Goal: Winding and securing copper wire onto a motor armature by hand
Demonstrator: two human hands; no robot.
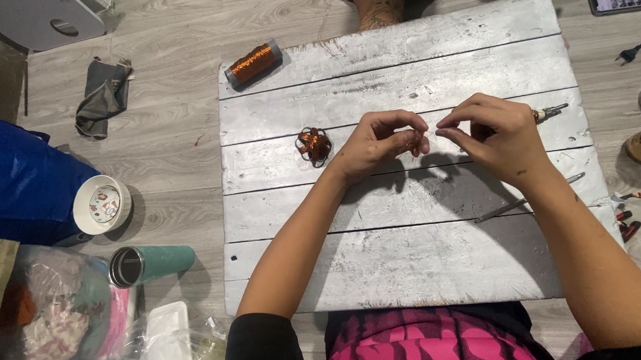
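both hands up over the middle of the white-painted plank tabletop (414, 263), fingertips nearly meeting. left hand (377, 143) curled tight, pinching a small coppery wire piece (416, 141) betw thumb & fingers; right hand (499, 136) pinched shut just beside it, prob. on a thin strand running off the same piece, tho too fine to see for sure. risk as judged: wire this thin kinks or snaps w/ a hard tug, & a slipped pinch drops the tiny piece onto the planks, maybe into a gap betw boards. finished-looking copper wire flower (314, 145) lying just left of the left hand, close enough for a wrist to brush & bend it. spool of copper wire (253, 63) on its side near the far left corner of the tabletop, round, so liable to roll off the edge if bumped. slim metal tool (526, 202) lying loose under the right forearm, easy to knock w/ the arm; another small tool (551, 112) poking out behind the right hand. containers on the wood floor, left: white round cup (101, 204), open, patterned inside, contents unclear; teal metal flask (150, 264) on its side, inside dark, cannot tell; clear plastic bag (55, 330) stuffed w/ pinkish & white material; white shallow tray (169, 341), looks bare.
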